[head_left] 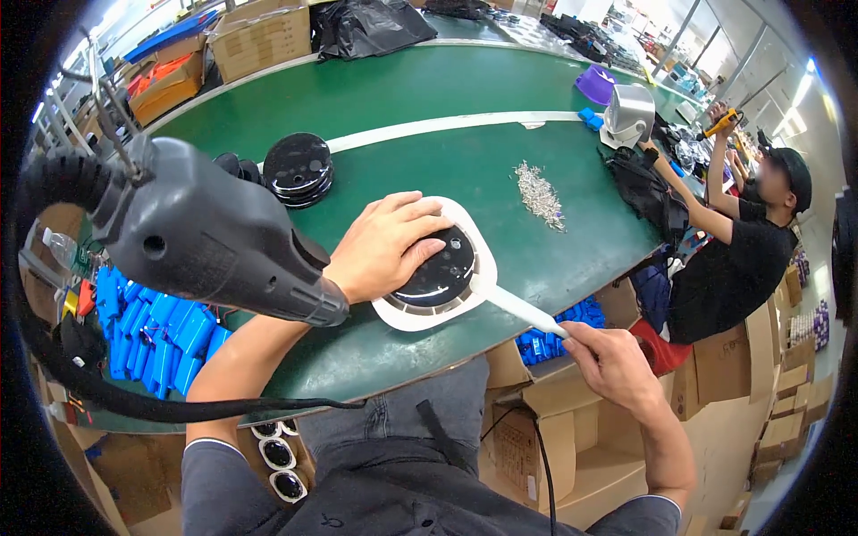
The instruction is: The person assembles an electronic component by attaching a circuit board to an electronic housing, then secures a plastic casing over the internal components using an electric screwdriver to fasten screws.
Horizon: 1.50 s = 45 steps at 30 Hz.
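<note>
Two hands (389,246), green worktable (384,170), cardboard boxes (259,46)

Bright ceiling tube (803,87), glints on the black disc (438,280), strongly bent edges

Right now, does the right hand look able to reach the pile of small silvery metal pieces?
Probably yes: nothing visible stands between the right hand and the silvery pile, though that hand must release the long white handle.

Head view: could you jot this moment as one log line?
left hand: on black disc | right hand: gripping white handle | silvery parts: heaped on green table
</note>
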Tool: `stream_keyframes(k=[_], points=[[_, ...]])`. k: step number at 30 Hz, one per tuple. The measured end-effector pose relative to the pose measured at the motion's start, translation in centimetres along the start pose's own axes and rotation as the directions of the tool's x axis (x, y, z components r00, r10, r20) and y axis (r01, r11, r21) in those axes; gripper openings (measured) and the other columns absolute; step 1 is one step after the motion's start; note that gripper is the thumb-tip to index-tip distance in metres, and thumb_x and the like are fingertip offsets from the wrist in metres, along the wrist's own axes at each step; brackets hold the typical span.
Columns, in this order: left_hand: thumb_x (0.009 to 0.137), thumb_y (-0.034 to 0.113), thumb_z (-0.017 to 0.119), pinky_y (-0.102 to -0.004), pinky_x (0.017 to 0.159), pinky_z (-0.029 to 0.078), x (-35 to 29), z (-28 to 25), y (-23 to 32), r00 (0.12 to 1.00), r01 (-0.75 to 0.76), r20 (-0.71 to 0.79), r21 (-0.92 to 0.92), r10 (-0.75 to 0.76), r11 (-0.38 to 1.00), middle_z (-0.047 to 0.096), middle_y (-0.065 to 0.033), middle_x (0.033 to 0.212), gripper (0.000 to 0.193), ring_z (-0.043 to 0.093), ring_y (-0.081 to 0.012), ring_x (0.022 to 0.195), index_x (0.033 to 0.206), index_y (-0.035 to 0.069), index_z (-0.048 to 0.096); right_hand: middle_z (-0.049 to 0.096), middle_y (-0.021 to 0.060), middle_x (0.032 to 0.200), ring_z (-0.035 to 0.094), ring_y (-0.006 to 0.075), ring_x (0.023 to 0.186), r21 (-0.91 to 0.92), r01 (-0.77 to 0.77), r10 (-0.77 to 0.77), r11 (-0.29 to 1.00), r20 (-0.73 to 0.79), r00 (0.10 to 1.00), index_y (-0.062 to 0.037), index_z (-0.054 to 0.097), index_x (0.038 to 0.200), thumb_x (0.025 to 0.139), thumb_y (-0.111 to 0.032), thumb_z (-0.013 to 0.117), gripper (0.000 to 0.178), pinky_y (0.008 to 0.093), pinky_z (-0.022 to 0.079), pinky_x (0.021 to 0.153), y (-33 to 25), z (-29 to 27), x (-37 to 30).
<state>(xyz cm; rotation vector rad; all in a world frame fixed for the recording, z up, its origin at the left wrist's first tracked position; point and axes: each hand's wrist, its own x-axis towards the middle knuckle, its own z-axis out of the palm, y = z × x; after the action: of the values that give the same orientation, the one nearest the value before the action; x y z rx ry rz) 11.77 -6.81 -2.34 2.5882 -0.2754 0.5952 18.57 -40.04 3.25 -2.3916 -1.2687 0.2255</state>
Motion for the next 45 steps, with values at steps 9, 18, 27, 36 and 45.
stream_keyframes(k=[9,18,27,36,45], points=[[0.091,0.013,0.061,-0.0472,0.105,0.040,-0.4,0.4,0.2,0.992,0.095,-0.073,-0.064,-0.100,0.993,0.063,-0.0120,0.124,0.018,0.053,-0.0377,0.123,0.108,0.009,0.065,0.062,0.0166,0.069,0.061,0.0382,0.063,-0.093,-0.038,0.046,0.995,0.092,0.995,-0.0062,0.062,0.096,0.093,-0.019,0.060,0.014,0.0476,0.047,0.054,-1.7,-1.9,0.3],[0.086,0.015,0.068,-0.0476,0.099,0.045,0.2,-0.4,0.0,0.998,-0.053,-0.036,0.076,0.056,0.996,0.065,-0.0148,0.118,0.016,0.056,-0.0398,0.119,0.090,0.004,0.057,0.061,0.0163,0.066,0.061,0.0379,0.060,-0.204,-0.009,0.032,0.979,0.109,0.994,-0.0063,0.064,0.097,0.094,-0.019,0.058,0.015,0.0477,0.048,0.053,-3.3,-3.4,0.6],[0.092,0.024,0.060,-0.0494,0.105,0.039,1.3,0.0,0.0,0.984,-0.147,0.102,0.011,0.145,0.989,0.055,-0.0148,0.134,0.033,0.047,-0.0402,0.125,0.122,0.010,0.060,0.061,0.0176,0.067,0.062,0.0367,0.060,-0.074,-0.062,0.068,0.995,0.074,0.995,-0.0048,0.065,0.105,0.093,-0.016,0.060,0.017,0.0462,0.047,0.054,-2.1,-1.3,0.0],[0.095,0.019,0.055,-0.0503,0.106,0.037,1.1,0.4,-0.6,0.989,-0.119,0.102,0.092,0.109,0.989,0.053,-0.0108,0.137,0.031,0.043,-0.0396,0.128,0.125,0.013,0.060,0.064,0.0190,0.073,0.064,0.0377,0.063,-0.052,-0.075,0.072,0.996,-0.053,0.996,-0.0043,0.063,0.112,0.091,-0.011,0.061,0.022,0.0454,0.049,0.053,-1.8,2.5,-1.3],[0.095,0.019,0.055,-0.0500,0.103,0.039,1.1,0.5,0.0,0.991,-0.111,0.093,0.110,0.101,0.988,0.052,-0.0098,0.136,0.030,0.044,-0.0379,0.126,0.124,0.015,0.060,0.063,0.0171,0.070,0.063,0.0352,0.059,-0.148,-0.021,0.010,0.989,-0.078,0.997,-0.0061,0.063,0.112,0.091,-0.012,0.062,0.022,0.0451,0.049,0.050,-1.8,1.3,-0.9]])
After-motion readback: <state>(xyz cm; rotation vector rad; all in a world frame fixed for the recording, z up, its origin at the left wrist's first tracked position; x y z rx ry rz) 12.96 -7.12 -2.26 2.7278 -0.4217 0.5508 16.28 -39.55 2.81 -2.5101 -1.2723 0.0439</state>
